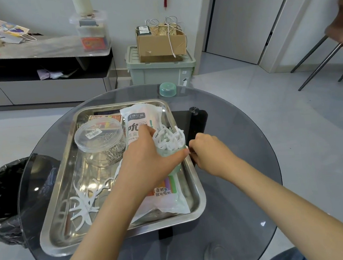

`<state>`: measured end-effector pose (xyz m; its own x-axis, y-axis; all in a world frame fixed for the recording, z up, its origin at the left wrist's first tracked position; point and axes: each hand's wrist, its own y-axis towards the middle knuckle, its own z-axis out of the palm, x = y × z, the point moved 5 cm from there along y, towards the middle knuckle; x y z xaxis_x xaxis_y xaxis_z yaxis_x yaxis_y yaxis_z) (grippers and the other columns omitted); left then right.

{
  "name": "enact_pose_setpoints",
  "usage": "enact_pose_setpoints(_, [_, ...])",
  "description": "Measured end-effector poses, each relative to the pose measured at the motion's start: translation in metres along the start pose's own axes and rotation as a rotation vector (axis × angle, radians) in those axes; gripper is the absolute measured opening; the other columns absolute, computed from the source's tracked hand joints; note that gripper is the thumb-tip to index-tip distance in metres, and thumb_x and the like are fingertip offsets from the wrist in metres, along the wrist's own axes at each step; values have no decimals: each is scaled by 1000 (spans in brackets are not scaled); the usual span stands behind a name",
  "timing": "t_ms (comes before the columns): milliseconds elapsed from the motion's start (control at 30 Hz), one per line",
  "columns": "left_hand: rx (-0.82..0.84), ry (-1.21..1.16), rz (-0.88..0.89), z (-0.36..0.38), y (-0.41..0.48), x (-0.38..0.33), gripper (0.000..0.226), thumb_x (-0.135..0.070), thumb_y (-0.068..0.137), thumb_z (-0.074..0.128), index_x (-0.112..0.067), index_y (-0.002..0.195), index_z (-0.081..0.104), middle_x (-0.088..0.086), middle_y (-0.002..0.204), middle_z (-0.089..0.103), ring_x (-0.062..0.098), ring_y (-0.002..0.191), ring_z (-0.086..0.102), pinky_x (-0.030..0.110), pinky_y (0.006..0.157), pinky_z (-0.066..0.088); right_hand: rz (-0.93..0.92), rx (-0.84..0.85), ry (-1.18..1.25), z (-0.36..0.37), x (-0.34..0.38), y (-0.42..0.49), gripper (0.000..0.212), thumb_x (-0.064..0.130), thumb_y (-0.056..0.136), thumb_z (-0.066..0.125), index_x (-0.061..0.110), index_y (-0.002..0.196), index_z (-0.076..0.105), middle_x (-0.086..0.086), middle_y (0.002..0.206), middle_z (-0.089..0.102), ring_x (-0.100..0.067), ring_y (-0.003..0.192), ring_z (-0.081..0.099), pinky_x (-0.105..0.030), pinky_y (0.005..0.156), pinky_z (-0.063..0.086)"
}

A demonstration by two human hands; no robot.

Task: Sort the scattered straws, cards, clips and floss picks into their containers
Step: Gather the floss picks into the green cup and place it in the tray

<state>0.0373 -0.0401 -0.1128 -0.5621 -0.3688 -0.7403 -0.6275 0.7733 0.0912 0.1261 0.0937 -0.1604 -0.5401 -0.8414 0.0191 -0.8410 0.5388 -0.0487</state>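
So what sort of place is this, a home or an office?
Most likely a home living room: a low cabinet along the wall, a green storage bin with a cardboard box on top, and a round glass table.

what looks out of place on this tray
Loose floss picks lie scattered in the tray's near left corner, outside the jar gripped by the left hand. A green cap sits apart on the glass table.
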Motion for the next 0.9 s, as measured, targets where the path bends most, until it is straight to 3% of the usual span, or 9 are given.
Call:
enact_pose_setpoints(100, [-14, -9, 3, 0, 1, 1, 63, -56, 66, 74, -21, 105, 40, -11, 91, 55, 16, 84, 57, 28, 62, 40, -21, 22, -23, -1, 4, 0, 10, 11, 89, 50, 13, 83, 42, -4, 85, 37, -22, 72, 36, -30, 61, 28])
enact_pose_setpoints(233, [-22, -12, 16, 0, 1, 2, 62, -57, 65, 74, -23, 104, 39, -14, 89, 55, 10, 81, 56, 23, 60, 42, 60, 133, 113, -2, -3, -3, 12, 17, 85, 53, 7, 82, 47, -8, 83, 51, -29, 76, 49, -34, 60, 38])
enact_pose_setpoints(333, [-26, -13, 24, 0, 1, 2, 60, -57, 65, 74, -24, 101, 39, -17, 85, 52, 3, 76, 53, 17, 57, 39, 114, 180, 200, -2, -10, -7, 19, 21, 85, 55, 4, 94, 53, -11, 93, 58, -29, 86, 53, -37, 69, 48])
enact_pose_setpoints(500, [-36, 8, 44, -1, 1, 1, 60, -55, 67, 75, -23, 103, 39, -18, 85, 51, 10, 78, 55, 23, 60, 42, 52, 181, 75, -4, -13, -16, 15, 8, 82, 53, 2, 95, 56, -12, 98, 55, -30, 86, 54, -38, 74, 50])
enact_pose_setpoints(567, [-43, 35, 73, -1, 0, -3, 59, -54, 67, 75, -22, 102, 39, -17, 83, 51, 8, 75, 55, 25, 60, 43, 44, 175, -11, -2, -12, -20, 5, 3, 80, 52, 4, 84, 50, -9, 90, 49, -29, 77, 48, -31, 61, 43])
enact_pose_setpoints(633, [-43, 46, 98, 0, -1, -7, 58, -54, 67, 75, -21, 101, 40, -16, 82, 52, 3, 73, 53, 19, 58, 42, 16, 147, -91, -1, -10, -25, 25, 3, 81, 52, 12, 68, 32, -4, 80, 37, -25, 69, 38, -25, 49, 25])
enact_pose_setpoints(700, [-37, 52, 106, 0, -3, -10, 58, -54, 67, 74, -21, 100, 40, -15, 83, 53, 2, 73, 53, 18, 56, 41, -17, 111, -129, 0, -9, -29, 36, 3, 82, 51, 16, 65, 22, -3, 79, 33, -22, 64, 31, -26, 49, 19])
enact_pose_setpoints(800, [-16, 68, 113, 0, -7, -15, 58, -55, 68, 73, -21, 100, 40, -14, 82, 54, 9, 74, 55, 27, 59, 45, -28, 64, -98, -3, -16, -43, 9, 2, 83, 48, 9, 83, 43, -8, 90, 45, -25, 71, 38, -29, 60, 32])
enact_pose_setpoints(900, [-3, 75, 110, 0, -9, -15, 59, -53, 68, 74, -19, 101, 41, -13, 82, 54, 13, 75, 56, 29, 60, 43, -95, 23, -72, 1, -20, -72, 17, 5, 89, 44, 6, 101, 55, -8, 99, 48, -25, 88, 49, -32, 74, 43])
